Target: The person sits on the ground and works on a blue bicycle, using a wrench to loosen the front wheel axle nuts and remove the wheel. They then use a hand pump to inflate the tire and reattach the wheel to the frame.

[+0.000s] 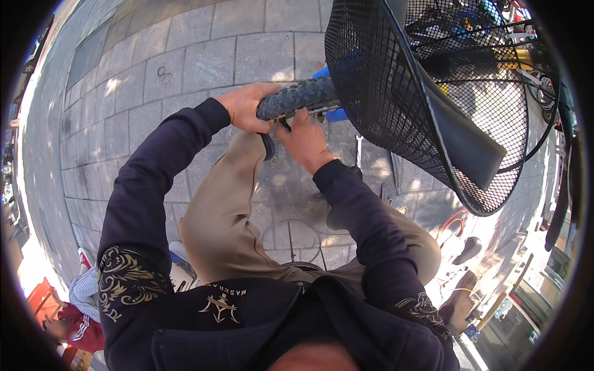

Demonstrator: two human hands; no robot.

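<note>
A bicycle wheel with a knobby black tyre [296,99] stands before me, its far part hidden behind a black mesh basket [383,80]. My left hand [246,106] is closed around the near end of the tyre, thumb on the side toward me. On the wheel's right side, my right hand [304,141] has its bent fingers against the rim edge; the fingertips are partly hidden. Blue fork parts [337,115] show on both sides of the tyre. The basket holds a dark flat piece [461,136].
A wrench [359,150] lies on the paving [204,62] beyond my right forearm. Thin rings [164,75] lie at the upper left. Cables hang at the right, near a red hose [451,222]. Another person [83,309] is at the lower left.
</note>
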